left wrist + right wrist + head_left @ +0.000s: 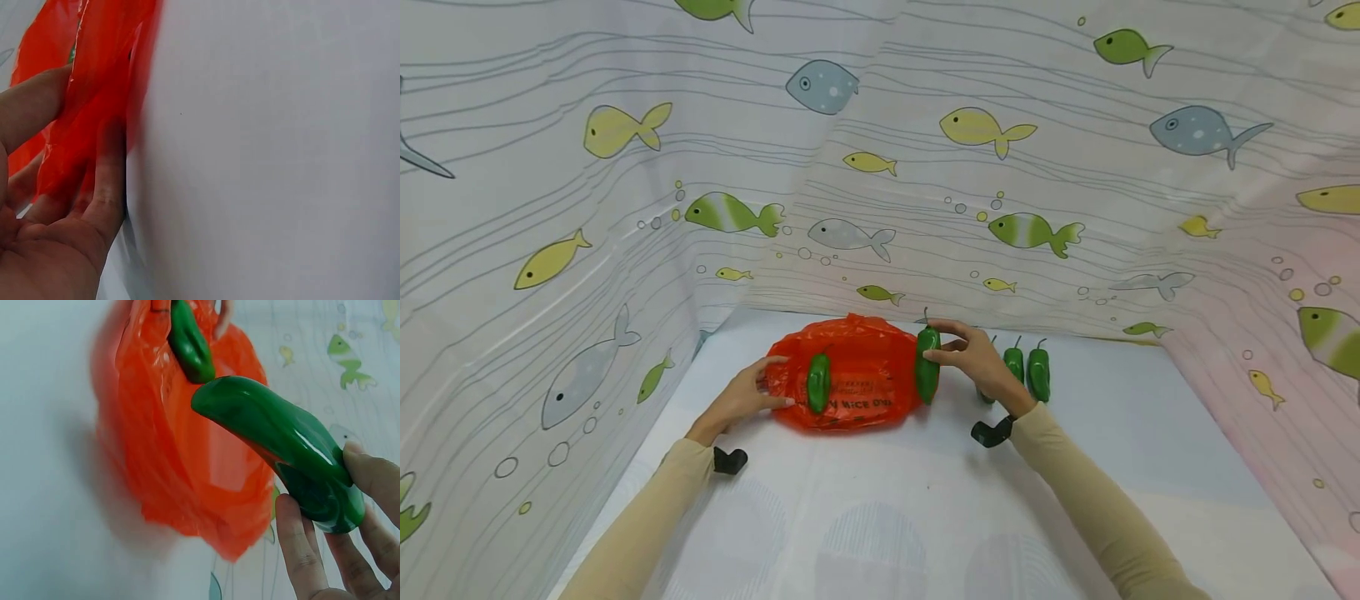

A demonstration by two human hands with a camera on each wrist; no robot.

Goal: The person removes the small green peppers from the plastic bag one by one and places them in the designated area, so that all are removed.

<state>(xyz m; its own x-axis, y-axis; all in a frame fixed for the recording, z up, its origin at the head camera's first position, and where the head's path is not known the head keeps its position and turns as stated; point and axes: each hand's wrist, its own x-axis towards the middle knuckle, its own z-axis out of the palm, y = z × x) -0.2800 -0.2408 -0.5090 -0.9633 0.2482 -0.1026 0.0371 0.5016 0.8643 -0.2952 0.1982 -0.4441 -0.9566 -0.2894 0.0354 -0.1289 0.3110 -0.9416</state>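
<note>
- The red plastic bag (850, 417) lies on the white table (850, 533), its mouth spread wide and dark lettering printed on it.
- At the bag's left end, the left hand (748, 396) has its fingers spread, some tips behind the bag's thin film.
- At the bag's right end, the right hand (973, 354) pinches a glossy green chili pepper (928, 367) between thumb and fingers near its stem end; the pepper hangs upright, stem up, and whether it touches the bag is unclear.
- Another green chili pepper (818, 383) rests inside the bag's mouth, left of the middle.
- Three more green chili peppers (1038, 375) stand in a row to the right of the bag, one partly hidden by the right hand.
- Beige sleeves (1082, 500) reach toward the bag from the near side.
- Behind the bag hangs a fish-patterned curtain (917, 183).
</note>
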